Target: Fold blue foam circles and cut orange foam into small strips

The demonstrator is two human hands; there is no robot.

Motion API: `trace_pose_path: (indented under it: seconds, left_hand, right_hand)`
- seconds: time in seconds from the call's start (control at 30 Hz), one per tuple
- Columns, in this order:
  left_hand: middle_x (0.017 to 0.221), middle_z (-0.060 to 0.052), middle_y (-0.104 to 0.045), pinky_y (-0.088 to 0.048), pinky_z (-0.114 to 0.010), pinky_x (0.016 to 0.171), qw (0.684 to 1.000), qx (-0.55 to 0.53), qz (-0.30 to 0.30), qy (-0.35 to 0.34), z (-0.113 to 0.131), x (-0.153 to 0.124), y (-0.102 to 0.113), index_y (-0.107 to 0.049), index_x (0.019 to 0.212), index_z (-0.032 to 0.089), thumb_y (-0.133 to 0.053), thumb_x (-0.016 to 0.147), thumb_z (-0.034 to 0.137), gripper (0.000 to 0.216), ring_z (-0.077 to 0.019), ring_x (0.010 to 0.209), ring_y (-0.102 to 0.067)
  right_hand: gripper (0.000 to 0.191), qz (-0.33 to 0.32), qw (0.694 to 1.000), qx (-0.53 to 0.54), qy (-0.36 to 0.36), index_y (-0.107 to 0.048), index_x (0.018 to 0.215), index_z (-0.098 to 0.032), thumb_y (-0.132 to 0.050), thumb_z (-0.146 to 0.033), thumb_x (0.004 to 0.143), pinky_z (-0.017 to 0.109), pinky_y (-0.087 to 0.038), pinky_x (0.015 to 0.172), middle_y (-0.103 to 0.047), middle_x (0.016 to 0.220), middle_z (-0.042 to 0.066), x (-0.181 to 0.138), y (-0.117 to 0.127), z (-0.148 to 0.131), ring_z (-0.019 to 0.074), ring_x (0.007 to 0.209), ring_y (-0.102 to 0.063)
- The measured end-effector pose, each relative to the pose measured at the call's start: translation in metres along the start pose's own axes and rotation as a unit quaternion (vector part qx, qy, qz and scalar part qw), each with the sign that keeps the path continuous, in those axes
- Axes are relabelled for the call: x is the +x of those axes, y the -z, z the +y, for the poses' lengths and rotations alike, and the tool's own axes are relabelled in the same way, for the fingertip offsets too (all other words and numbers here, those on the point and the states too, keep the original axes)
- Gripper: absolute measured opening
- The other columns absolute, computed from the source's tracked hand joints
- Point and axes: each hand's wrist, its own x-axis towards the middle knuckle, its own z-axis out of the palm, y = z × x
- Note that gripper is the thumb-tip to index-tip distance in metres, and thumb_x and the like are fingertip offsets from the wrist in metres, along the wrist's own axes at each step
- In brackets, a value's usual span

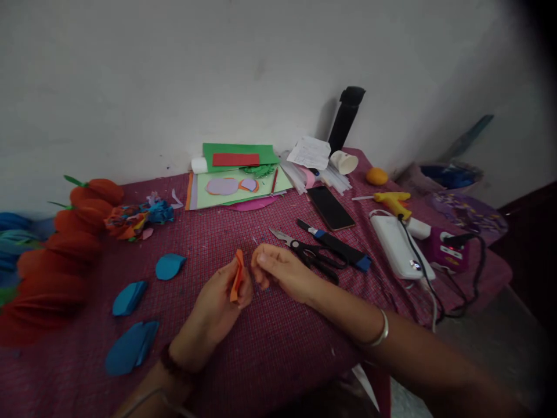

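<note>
My left hand pinches a folded piece of orange paper upright between thumb and fingers. Close by on its right, my right hand is closed, its fingers curled and the thumb bent over them. It stays a little apart from the orange paper, and whatever is in it, if anything, cannot be made out. Left of my hands lie three blue folded paper pieces, one of them a rounded blue piece. Black-handled scissors rest just beyond my right hand, beside a blue and black box cutter.
Orange paper pumpkins and crumpled paper scraps are on the left. Coloured sheets lie at the back. To the right are a phone, a yellow glue gun, a white power bank and a corded purple socket box.
</note>
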Motion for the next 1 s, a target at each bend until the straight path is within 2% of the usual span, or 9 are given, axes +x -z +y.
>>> trace_pose_path:
  seconds: [0.13,0.27,0.47,0.57,0.7,0.77,0.8,0.87,1.0]
  left_hand:
    - [0.044,0.002,-0.045,-0.031,-0.02,0.042,0.999,0.036,0.01,-0.002,-0.005,-0.001,0.002,-0.052,0.054,0.016,-0.048,0.089,0.036,0.04,-0.0083,0.041,-0.038]
    - [0.045,0.004,-0.045,-0.031,-0.02,0.045,0.995,0.085,0.053,-0.023,-0.011,-0.003,0.001,-0.053,0.055,0.017,-0.054,0.087,0.04,0.039,-0.0083,0.043,-0.036]
    - [0.052,0.001,-0.054,-0.035,-0.023,0.046,0.966,0.215,0.117,-0.086,-0.009,-0.008,0.001,-0.058,0.064,0.018,-0.051,0.084,0.046,0.036,-0.0122,0.048,-0.045]
    - [0.049,0.002,-0.049,-0.031,-0.023,0.043,0.919,0.345,0.133,-0.135,-0.003,-0.011,0.003,-0.051,0.056,0.019,-0.047,0.085,0.039,0.036,-0.0113,0.045,-0.041]
    - [0.047,0.005,-0.033,-0.025,-0.024,0.044,0.824,0.494,0.151,-0.233,0.002,-0.01,0.005,-0.034,0.048,0.02,-0.049,0.083,0.027,0.038,-0.0093,0.044,-0.033]
    - [0.047,0.006,-0.031,-0.024,-0.024,0.046,0.793,0.534,0.135,-0.262,0.002,-0.008,0.007,-0.031,0.046,0.019,-0.052,0.08,0.025,0.041,-0.0085,0.045,-0.031]
    - [0.047,0.006,-0.031,-0.024,-0.024,0.046,0.79,0.539,0.132,-0.261,0.002,-0.007,0.008,-0.03,0.046,0.019,-0.054,0.079,0.026,0.041,-0.0083,0.045,-0.03]
    - [0.047,0.006,-0.033,-0.026,-0.023,0.046,0.819,0.51,0.14,-0.221,0.001,-0.005,0.009,-0.033,0.047,0.019,-0.058,0.078,0.028,0.04,-0.0084,0.045,-0.032]
    - [0.05,0.005,-0.045,-0.032,-0.021,0.042,0.939,0.297,0.154,-0.076,-0.002,-0.003,0.007,-0.043,0.058,0.02,-0.056,0.082,0.04,0.033,-0.0095,0.045,-0.039]
  right_hand:
    - [0.048,-0.027,0.999,-0.019,-0.038,-0.05,0.076,-0.016,-0.068,-0.06,0.071,0.02,-0.037,0.051,-0.052,0.06,-0.006,-0.001,-0.003,0.006,0.0066,0.05,-0.046]
    - [0.049,-0.033,0.998,-0.026,-0.05,-0.046,0.072,-0.017,-0.075,-0.055,0.065,0.02,-0.039,0.053,-0.052,0.062,-0.006,0.0,-0.003,0.009,0.0073,0.055,-0.048]
    - [0.034,-0.059,0.994,-0.021,-0.085,-0.052,0.083,-0.016,-0.069,-0.045,0.077,0.02,-0.043,0.055,-0.056,0.073,-0.003,-0.001,0.001,0.01,0.007,0.058,-0.052]
    - [0.025,-0.058,0.993,-0.019,-0.1,-0.053,0.082,-0.016,-0.06,-0.04,0.083,0.021,-0.044,0.055,-0.056,0.068,-0.003,-0.002,0.003,0.014,0.0076,0.054,-0.053]
    - [0.038,-0.06,0.994,-0.007,-0.086,-0.053,0.086,-0.016,-0.047,-0.053,0.089,0.025,-0.048,0.059,-0.057,0.07,-0.001,-0.002,0.008,0.013,0.0108,0.058,-0.057]
    - [0.034,-0.059,0.994,-0.056,-0.078,-0.055,0.086,-0.015,-0.053,-0.049,0.087,0.023,-0.045,0.059,-0.055,0.07,-0.002,-0.002,0.009,0.01,0.0097,0.06,-0.055]
    - [0.026,-0.052,0.991,-0.087,-0.082,-0.055,0.084,-0.015,-0.059,-0.041,0.085,0.021,-0.043,0.057,-0.053,0.069,-0.003,-0.001,0.009,0.007,0.0085,0.059,-0.052]
    - [0.012,-0.031,0.985,-0.13,-0.109,-0.053,0.076,-0.015,-0.063,-0.021,0.08,0.019,-0.04,0.053,-0.05,0.064,-0.006,-0.001,0.009,0.003,0.0068,0.056,-0.049]
    - [0.012,-0.008,0.973,-0.125,-0.195,-0.049,0.074,-0.017,-0.053,-0.009,0.082,0.016,-0.04,0.046,-0.055,0.057,-0.006,-0.001,0.005,-0.002,0.0062,0.048,-0.05]
